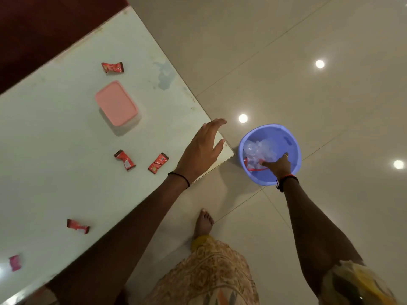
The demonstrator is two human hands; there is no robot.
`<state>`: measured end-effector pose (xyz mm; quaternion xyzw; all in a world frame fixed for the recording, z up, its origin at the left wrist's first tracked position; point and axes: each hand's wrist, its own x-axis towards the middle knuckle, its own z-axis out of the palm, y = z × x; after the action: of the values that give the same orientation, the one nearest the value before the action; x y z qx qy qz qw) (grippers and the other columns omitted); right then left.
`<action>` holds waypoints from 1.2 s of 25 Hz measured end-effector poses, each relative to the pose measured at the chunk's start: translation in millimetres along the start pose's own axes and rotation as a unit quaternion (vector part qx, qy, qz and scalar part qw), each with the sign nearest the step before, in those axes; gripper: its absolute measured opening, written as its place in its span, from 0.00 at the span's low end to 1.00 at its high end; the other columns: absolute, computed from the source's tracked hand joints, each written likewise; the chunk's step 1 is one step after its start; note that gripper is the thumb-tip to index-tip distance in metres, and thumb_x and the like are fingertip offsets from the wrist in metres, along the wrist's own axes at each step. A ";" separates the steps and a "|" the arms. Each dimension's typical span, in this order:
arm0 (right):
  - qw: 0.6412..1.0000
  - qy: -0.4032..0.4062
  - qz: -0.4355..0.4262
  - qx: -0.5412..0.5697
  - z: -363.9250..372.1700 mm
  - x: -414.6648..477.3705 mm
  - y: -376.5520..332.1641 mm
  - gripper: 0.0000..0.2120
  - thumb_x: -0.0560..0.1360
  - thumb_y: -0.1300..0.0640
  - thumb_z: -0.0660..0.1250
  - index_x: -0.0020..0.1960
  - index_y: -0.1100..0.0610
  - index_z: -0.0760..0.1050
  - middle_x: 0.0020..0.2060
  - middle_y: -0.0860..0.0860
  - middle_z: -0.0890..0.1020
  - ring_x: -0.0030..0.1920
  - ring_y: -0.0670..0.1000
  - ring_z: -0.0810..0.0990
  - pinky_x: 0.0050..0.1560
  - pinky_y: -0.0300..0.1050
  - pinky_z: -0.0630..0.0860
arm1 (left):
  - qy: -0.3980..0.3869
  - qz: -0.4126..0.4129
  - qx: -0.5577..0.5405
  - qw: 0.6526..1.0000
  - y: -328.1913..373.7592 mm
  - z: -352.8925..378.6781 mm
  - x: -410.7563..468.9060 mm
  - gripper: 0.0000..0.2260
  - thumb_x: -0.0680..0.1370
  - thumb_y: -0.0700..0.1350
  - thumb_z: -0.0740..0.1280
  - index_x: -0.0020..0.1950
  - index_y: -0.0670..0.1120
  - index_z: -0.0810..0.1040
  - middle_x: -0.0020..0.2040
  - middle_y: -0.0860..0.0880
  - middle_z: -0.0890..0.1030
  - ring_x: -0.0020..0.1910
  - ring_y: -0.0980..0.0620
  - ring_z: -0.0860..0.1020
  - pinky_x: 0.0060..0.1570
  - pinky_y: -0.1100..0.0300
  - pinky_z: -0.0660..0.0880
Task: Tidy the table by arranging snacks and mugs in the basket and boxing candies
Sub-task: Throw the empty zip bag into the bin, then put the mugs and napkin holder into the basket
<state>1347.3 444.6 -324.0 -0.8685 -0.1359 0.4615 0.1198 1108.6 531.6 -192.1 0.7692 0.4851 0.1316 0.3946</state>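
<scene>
**First speaker:** What takes up most of the view?

**Second speaker:** Seen from above, a glossy beige tiled floor [308, 95] fills the right side, with round lights mirrored in it; a pale counter [55, 139] fills the left, its corner pointing right.

**First speaker:** Where are the basket and the box?

**Second speaker:** A round blue basket [295, 148] stands on the floor just beside that corner; crumpled clear packets [259, 148] lie inside it, with a strip of red among them; a box [116, 103] with its pink lid on sits on the counter, well apart from the basket.

**First speaker:** And the hands?

**Second speaker:** The left hand [201, 150] hovers over the counter's corner, palm down, fingers straight and spread, holding nothing; the right hand [278, 165] is down inside the basket, touching the clear packets; its fingertips are hidden, so I cannot tell whether it grips them; a bare foot [203, 223] stands on the floor between the arms.

**First speaker:** Any sweets?

**Second speaker:** Red candies lie loose on the counter: one candy [112, 67] beyond the box; a candy [124, 159] and another candy [158, 163] near the left wrist; a fourth candy [78, 226] closer to the person; a pink candy [15, 262] at the lower left edge.
</scene>
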 end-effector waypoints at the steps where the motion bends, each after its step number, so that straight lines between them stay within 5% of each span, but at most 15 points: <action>1: 1.000 0.015 -0.003 0.007 -2.3 -3.0 -2.0 0.47 0.67 0.58 0.76 0.76 0.61 0.50 0.71 0.60 0.65 0.68 0.61 0.68 0.66 0.53 0.68 | 0.004 -0.007 0.000 1.000 -1.3 -4.2 -4.4 0.19 0.79 0.42 0.61 0.70 0.44 0.65 0.70 0.47 0.70 0.69 0.49 0.68 0.72 0.55 0.62; 6: 0.994 0.077 -0.075 0.027 -14.7 -77.6 -25.3 0.30 0.72 0.64 0.70 0.70 0.65 0.64 0.67 0.63 0.71 0.66 0.61 0.71 0.65 0.49 0.68 | 0.018 -0.024 0.017 0.999 3.5 -43.7 -43.0 0.19 0.79 0.42 0.61 0.70 0.43 0.65 0.70 0.45 0.70 0.69 0.48 0.69 0.71 0.50 0.65; 11: 0.976 0.094 -0.195 0.011 11.9 -201.8 -70.5 0.19 0.71 0.69 0.66 0.61 0.69 0.71 0.53 0.68 0.77 0.56 0.66 0.76 0.61 0.58 0.71 | 0.050 -0.063 -0.002 0.997 -2.8 -115.0 -113.3 0.20 0.78 0.43 0.63 0.69 0.45 0.65 0.68 0.49 0.70 0.65 0.49 0.71 0.68 0.58 0.66; 15: 0.961 0.025 -0.274 -0.015 63.7 -309.1 -108.1 0.21 0.71 0.69 0.65 0.64 0.65 0.70 0.58 0.65 0.72 0.57 0.61 0.73 0.57 0.42 0.66 | 0.099 -0.101 -0.002 0.990 -21.7 -181.7 -186.6 0.20 0.78 0.45 0.64 0.69 0.45 0.66 0.67 0.48 0.71 0.65 0.50 0.71 0.67 0.62 0.64; 20: 0.924 -0.043 -0.375 -0.055 155.2 -446.2 -129.6 0.19 0.72 0.69 0.65 0.63 0.66 0.69 0.66 0.60 0.69 0.63 0.58 0.70 0.66 0.44 0.67 | 0.181 -0.152 -0.035 0.971 -66.1 -256.9 -306.7 0.21 0.77 0.47 0.64 0.69 0.48 0.65 0.69 0.51 0.69 0.68 0.54 0.68 0.67 0.65 0.60; 25: 0.897 -0.110 -0.419 -0.083 266.8 -571.1 -112.9 0.18 0.74 0.69 0.62 0.63 0.64 0.69 0.66 0.59 0.68 0.53 0.49 0.74 0.51 0.22 0.63 | 0.255 -0.206 -0.085 0.941 -127.9 -315.1 -452.0 0.21 0.77 0.48 0.65 0.69 0.50 0.64 0.69 0.51 0.68 0.68 0.55 0.67 0.66 0.64 0.61; 30: 0.880 -0.153 -0.433 -0.120 382.4 -674.8 -83.9 0.18 0.75 0.68 0.61 0.64 0.63 0.69 0.67 0.58 0.67 0.64 0.57 0.71 0.62 0.41 0.67 | 0.303 -0.261 -0.115 0.909 -193.2 -355.7 -596.7 0.21 0.77 0.48 0.64 0.69 0.50 0.64 0.69 0.50 0.68 0.67 0.54 0.68 0.66 0.61 0.65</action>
<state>655.3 320.7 14.3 -0.6488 -0.5696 0.4711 0.1807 481.1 236.9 6.2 0.4878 0.7464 0.3051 0.3345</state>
